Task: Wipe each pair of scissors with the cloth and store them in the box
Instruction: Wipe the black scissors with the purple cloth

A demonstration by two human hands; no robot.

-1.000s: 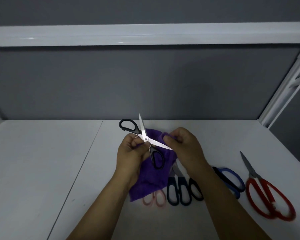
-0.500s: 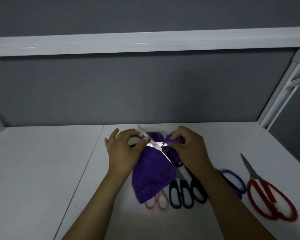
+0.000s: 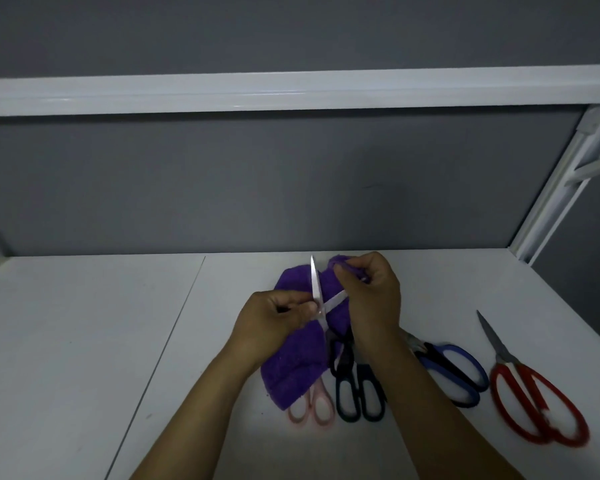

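A pair of black-handled scissors [image 3: 317, 292] is held spread above the white table, one blade pointing up and away, the other running right. My left hand [image 3: 274, 320] grips the scissors near the pivot. My right hand [image 3: 369, 299] pinches a fold of the purple cloth [image 3: 291, 372] around the right-hand blade. The cloth hangs down beneath both hands. On the table near me lie pink-handled scissors [image 3: 314, 408], another black pair [image 3: 359, 396], a blue-handled pair [image 3: 454, 372] and a red-handled pair [image 3: 530, 407]. No box is in view.
The white table [image 3: 84, 341] has a seam running diagonally on the left. A grey wall with a white rail [image 3: 291, 91] stands behind it, and a white frame post [image 3: 561, 188] rises at the right.
The black scissors have turned so one blade now points up and away. My left hand has closed into a grip near the pivot, and my right hand has slid the cloth out along the other blade.
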